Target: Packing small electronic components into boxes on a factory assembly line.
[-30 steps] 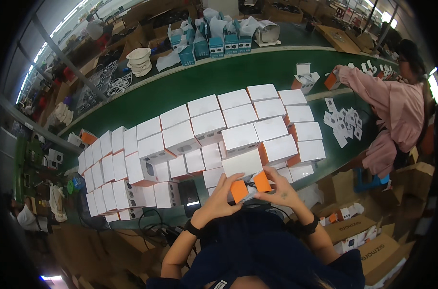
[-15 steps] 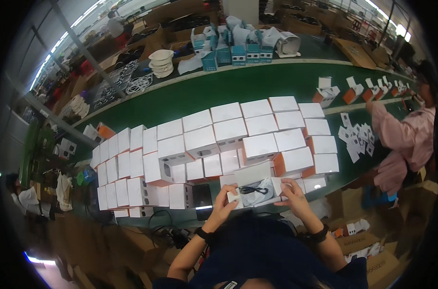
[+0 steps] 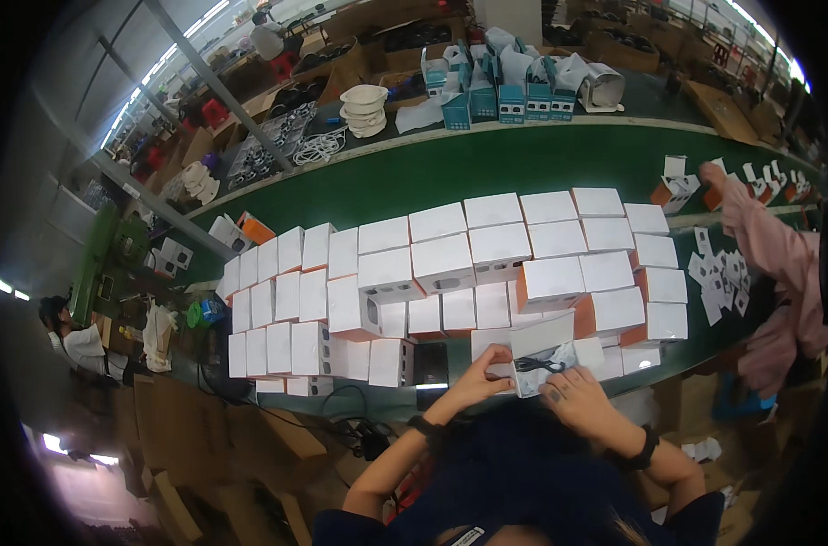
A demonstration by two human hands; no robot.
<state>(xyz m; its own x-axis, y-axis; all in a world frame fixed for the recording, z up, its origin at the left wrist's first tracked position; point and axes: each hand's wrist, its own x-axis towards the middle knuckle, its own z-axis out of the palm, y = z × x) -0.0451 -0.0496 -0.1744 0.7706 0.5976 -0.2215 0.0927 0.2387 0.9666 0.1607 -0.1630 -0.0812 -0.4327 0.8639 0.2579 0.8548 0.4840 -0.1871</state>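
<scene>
An open white carton [image 3: 543,335] stands in front of me at the near edge of the bench, its lid raised on the far side. Inside lie a coiled black cable [image 3: 534,362] and something in a pale wrapping. My left hand [image 3: 480,378] is closed on the carton's left end, thumb and fingers at its side flap. Bent over the near rim, the fingers of my right hand [image 3: 579,400] press at the carton and its contents; their tips are partly hidden. Rows of white-and-orange boxes [image 3: 443,253] are stacked just beyond both hands.
A dark flat device [image 3: 430,364] lies left of my hands. Small printed cards [image 3: 719,278] are spread at right, near a co-worker's pink sleeve [image 3: 773,246]. Open boxes [image 3: 676,191] line the green belt [image 3: 386,164]. Blue cartons [image 3: 512,103] stand behind it.
The view has shifted, so the scene sits farther right. My right hand has moved from the carton's right flap to its near rim. The co-worker's arm now reaches to the open boxes.
</scene>
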